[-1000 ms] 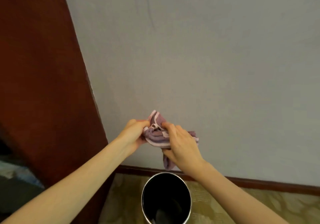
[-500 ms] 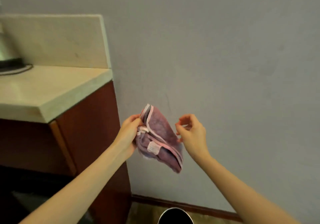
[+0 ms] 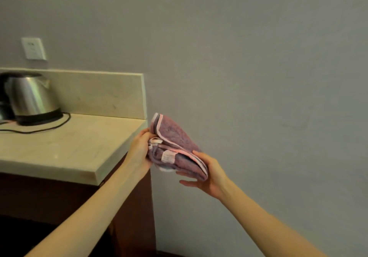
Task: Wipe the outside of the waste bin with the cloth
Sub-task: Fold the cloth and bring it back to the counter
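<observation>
The folded mauve terry cloth with pink edging [image 3: 175, 147] is held in the air in front of the plain grey wall [image 3: 258, 77], just past the corner of the cream stone countertop [image 3: 69, 149]. The left hand [image 3: 140, 149] grips its left side, fingers closed on the fabric; the right hand [image 3: 209, 172] cups its lower right end, thumb on top. A steel electric kettle [image 3: 31, 97] stands well apart on the counter's far left. Open wall lies right of the hands.

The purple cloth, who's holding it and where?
Both hands: the left hand grips the purple pink-edged cloth at its left end; the right hand cups its lower right end.
</observation>
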Demonstrator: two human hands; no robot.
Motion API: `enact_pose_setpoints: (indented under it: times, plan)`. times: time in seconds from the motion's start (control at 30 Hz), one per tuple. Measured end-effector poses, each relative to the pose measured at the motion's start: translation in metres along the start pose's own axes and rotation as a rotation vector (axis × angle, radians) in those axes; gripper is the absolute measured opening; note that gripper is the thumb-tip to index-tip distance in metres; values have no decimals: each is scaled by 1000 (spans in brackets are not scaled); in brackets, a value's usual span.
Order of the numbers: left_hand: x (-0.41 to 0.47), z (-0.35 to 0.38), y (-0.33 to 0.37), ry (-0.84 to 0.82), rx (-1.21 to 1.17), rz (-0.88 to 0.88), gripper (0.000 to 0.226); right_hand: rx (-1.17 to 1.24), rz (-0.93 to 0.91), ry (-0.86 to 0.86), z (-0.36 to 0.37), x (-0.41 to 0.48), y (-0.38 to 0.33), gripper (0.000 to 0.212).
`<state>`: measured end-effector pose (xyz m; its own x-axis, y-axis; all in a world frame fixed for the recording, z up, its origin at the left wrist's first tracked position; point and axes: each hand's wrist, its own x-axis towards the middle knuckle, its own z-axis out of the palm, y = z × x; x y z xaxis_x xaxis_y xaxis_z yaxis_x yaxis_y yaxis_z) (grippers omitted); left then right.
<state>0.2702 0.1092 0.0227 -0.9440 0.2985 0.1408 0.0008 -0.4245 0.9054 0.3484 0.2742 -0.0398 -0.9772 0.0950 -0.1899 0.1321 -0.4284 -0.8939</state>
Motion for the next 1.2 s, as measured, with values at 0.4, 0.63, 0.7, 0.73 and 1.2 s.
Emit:
enact_pose_setpoints:
  times: [0.4,0.63,0.7,0.73,1.2]
  plan:
    - [44,-45,26,424,332,72,30,27,-113,231,66,69,-25,44]
    - [106,-109,79,148,477,-3,12,-12,-136,93,129,131,-54,11]
    - [130,-123,82,199,599,17,21,-27,-163,83,142,149,-56,13]
    - [144,-131,85,240,689,31,24,-37,-175,80,148,159,-57,14]
    - [214,-187,49,380,1139,50,33,-666,-180,-72,160,215,-33,74]
